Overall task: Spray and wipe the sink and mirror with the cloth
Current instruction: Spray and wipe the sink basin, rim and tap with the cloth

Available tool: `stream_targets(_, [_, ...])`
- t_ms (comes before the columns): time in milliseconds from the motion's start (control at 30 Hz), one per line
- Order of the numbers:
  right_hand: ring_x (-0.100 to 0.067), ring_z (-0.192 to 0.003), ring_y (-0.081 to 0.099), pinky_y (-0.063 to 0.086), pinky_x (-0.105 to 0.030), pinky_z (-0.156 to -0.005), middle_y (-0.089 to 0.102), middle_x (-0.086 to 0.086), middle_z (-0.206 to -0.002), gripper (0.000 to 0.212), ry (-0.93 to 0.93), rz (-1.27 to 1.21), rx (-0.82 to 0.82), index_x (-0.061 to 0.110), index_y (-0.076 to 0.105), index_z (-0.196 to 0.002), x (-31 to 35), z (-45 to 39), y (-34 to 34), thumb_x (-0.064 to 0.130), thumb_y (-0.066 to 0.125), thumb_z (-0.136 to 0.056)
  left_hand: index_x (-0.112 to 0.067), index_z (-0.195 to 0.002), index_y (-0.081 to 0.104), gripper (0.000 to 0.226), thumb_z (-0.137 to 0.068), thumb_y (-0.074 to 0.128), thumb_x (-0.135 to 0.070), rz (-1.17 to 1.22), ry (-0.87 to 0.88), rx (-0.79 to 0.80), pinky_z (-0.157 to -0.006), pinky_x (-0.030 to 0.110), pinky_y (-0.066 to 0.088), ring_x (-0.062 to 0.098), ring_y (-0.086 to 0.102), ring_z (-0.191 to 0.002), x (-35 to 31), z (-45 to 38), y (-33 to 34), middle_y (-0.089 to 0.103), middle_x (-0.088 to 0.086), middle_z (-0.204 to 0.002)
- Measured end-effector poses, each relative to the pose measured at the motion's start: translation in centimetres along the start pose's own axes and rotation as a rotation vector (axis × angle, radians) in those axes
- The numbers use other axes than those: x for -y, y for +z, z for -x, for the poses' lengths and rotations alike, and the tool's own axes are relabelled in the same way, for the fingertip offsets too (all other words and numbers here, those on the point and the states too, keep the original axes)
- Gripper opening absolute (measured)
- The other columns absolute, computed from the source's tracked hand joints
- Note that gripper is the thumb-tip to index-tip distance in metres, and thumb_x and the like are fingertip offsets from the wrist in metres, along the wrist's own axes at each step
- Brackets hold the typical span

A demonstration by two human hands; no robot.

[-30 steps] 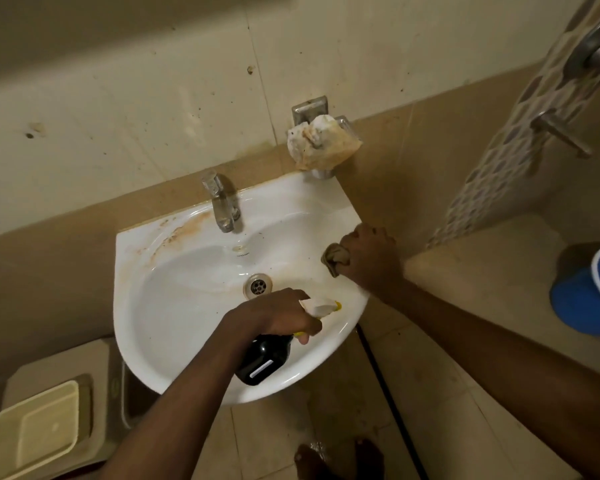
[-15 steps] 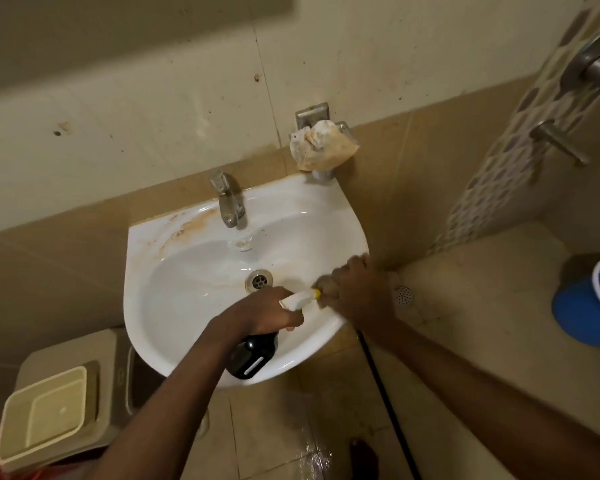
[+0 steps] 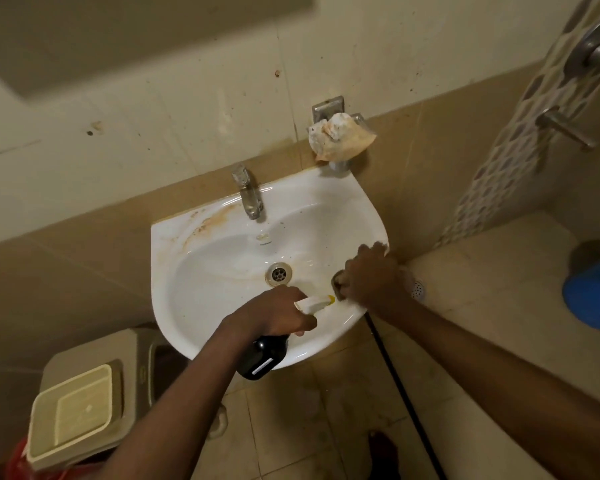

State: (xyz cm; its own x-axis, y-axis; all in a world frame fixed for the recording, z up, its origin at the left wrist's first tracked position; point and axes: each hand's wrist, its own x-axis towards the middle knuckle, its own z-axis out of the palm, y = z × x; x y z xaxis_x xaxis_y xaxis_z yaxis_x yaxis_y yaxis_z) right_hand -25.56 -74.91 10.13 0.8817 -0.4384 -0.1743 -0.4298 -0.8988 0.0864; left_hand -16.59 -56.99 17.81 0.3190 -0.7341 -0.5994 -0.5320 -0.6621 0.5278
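A white wall-hung sink (image 3: 201,268) with brown stains near the tap (image 3: 250,199) fills the middle of the view. My left hand (image 3: 278,313) grips a black spray bottle (image 3: 262,356) with a white and yellow nozzle, held over the sink's front rim and pointing right. My right hand (image 3: 371,275) presses a small brownish cloth (image 3: 338,284) onto the sink's right rim; most of the cloth is hidden under the hand. The mirror's lower corner (image 3: 84,39) shows at the top left.
A conch shell (image 3: 340,136) sits on a metal holder above the sink's back right corner. A beige bin with a tray (image 3: 73,414) stands lower left. A blue bucket (image 3: 593,292) is at the right edge, a black hose (image 3: 399,386) hangs under the sink, and shower taps (image 3: 565,124) are at the upper right.
My right hand with the cloth slid down the right rim toward the front, then back up it. The left hand and spray bottle stayed over the front rim.
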Motion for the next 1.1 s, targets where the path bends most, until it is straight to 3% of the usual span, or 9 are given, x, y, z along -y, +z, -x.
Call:
stream_targets(100, [-0.037, -0.091, 0.056, 0.047, -0.044, -0.074, 0.06, -0.011, -0.092, 0.052, -0.007, -0.088, -0.067, 0.017, 0.069, -0.092, 2.1, 4.0, 0.7, 0.062, 0.059, -0.068, -0.015, -0.075, 0.058, 0.019, -0.074, 0.061, -0.034, -0.054, 0.007, 0.038, -0.065, 0.036, 0.042, 0.022, 0.056, -0.067, 0.6, 1.0, -0.3, 0.062, 0.005, -0.075])
stream_targets(167, [-0.035, -0.092, 0.055, 0.047, -0.042, -0.075, 0.06, -0.011, -0.096, 0.051, 0.01, -0.096, -0.106, 0.017, 0.069, -0.095, 1.8, 3.2, -0.2, 0.061, 0.059, -0.07, -0.012, -0.079, 0.058, 0.024, -0.075, 0.061, -0.035, -0.079, -0.014, 0.051, -0.067, 0.035, 0.042, 0.019, 0.055, -0.066, 1.2, 1.8, -0.5, 0.063, 0.002, -0.075])
stream_targets(333, [-0.032, -0.1, 0.051, 0.043, -0.04, -0.078, 0.058, -0.011, -0.105, 0.049, 0.148, -0.053, -0.137, 0.015, 0.067, -0.103, -0.2, 0.7, -1.3, 0.056, 0.059, -0.075, -0.019, -0.065, 0.059, 0.018, -0.068, 0.061, -0.036, -0.094, -0.063, 0.078, -0.07, 0.035, 0.051, 0.016, 0.063, -0.067, 2.7, 3.5, -0.2, 0.068, -0.007, -0.063])
stream_targets(467, [-0.034, -0.089, 0.055, 0.045, -0.039, -0.071, 0.06, -0.011, -0.092, 0.044, 0.14, -0.125, -0.18, 0.014, 0.069, -0.09, 2.8, 4.1, -0.8, 0.053, 0.062, -0.071, -0.021, -0.084, 0.058, 0.021, -0.075, 0.063, -0.04, -0.119, -0.018, 0.07, -0.072, 0.037, 0.049, 0.019, 0.059, -0.073, 3.9, 3.8, 0.7, 0.063, -0.001, -0.082])
stream_targets(567, [-0.033, -0.079, 0.056, 0.045, -0.038, -0.065, 0.06, -0.011, -0.084, 0.041, 0.102, -0.17, -0.226, 0.013, 0.068, -0.082, 6.7, 6.8, -0.5, 0.05, 0.054, -0.073, -0.016, -0.079, 0.061, 0.019, -0.077, 0.063, -0.035, -0.116, -0.019, 0.08, -0.06, 0.027, 0.043, 0.011, 0.057, -0.063, 4.2, 3.4, 1.1, 0.065, -0.004, -0.071])
stream_targets(667, [-0.03, -0.077, 0.056, 0.041, -0.035, -0.064, 0.061, -0.01, -0.084, 0.045, 0.033, -0.138, -0.189, 0.013, 0.069, -0.085, 9.3, 7.3, -0.6, 0.055, 0.054, -0.078, -0.025, -0.061, 0.059, 0.018, -0.077, 0.065, -0.031, -0.079, -0.018, 0.083, -0.061, 0.025, 0.045, 0.009, 0.06, -0.06, 4.1, 3.1, 0.7, 0.066, -0.009, -0.063])
stream_targets(767, [-0.029, -0.079, 0.055, 0.041, -0.034, -0.064, 0.061, -0.01, -0.089, 0.054, -0.055, -0.095, -0.121, 0.014, 0.069, -0.092, 8.0, 6.9, -1.2, 0.064, 0.052, -0.079, -0.026, -0.063, 0.06, 0.015, -0.074, 0.066, -0.034, -0.047, -0.065, 0.074, -0.059, 0.024, 0.043, 0.008, 0.059, -0.061, 4.5, 3.5, -0.1, 0.065, -0.011, -0.063])
stream_targets(933, [-0.032, -0.09, 0.054, 0.043, -0.037, -0.074, 0.058, -0.009, -0.1, 0.041, 0.175, 0.006, -0.11, 0.016, 0.068, -0.099, 3.1, 5.0, -2.6, 0.051, 0.055, -0.082, -0.022, -0.068, 0.061, 0.018, -0.068, 0.064, -0.039, -0.024, -0.121, 0.066, -0.06, 0.026, 0.047, 0.012, 0.061, -0.062, 5.7, 5.0, -0.5, 0.067, -0.009, -0.063])
stream_targets(1100, [-0.031, -0.087, 0.053, 0.038, -0.035, -0.069, 0.058, -0.01, -0.097, 0.047, 0.089, -0.127, -0.087, 0.016, 0.069, -0.097, 9.6, 7.3, -2.0, 0.057, 0.051, -0.082, -0.02, -0.064, 0.064, 0.019, -0.061, 0.062, -0.039, -0.004, -0.169, 0.082, -0.058, 0.024, 0.047, 0.008, 0.061, -0.053, 7.6, 7.2, -0.2, 0.069, -0.008, -0.056])
